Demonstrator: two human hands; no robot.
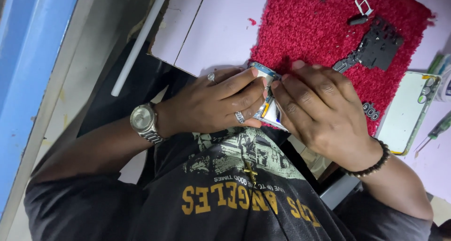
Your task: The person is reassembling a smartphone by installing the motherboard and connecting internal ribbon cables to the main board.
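My left hand (216,105), with two rings and a steel wristwatch, and my right hand (319,107), with a dark bead bracelet, both grip an opened smartphone (268,110) held close to my chest. The fingers of both hands press on its edges and cover most of it. Only a strip of its blue frame and bright inner parts shows between them. The phone sits at the near edge of a red fuzzy mat (310,30).
On the mat lie a black inner cover plate (376,46), a small metal card tray (363,4) and a small camera ring part (371,112). A pale green phone back cover (406,112) lies to the right, with a screwdriver (434,132) beside it. A white rod (138,44) leans at left.
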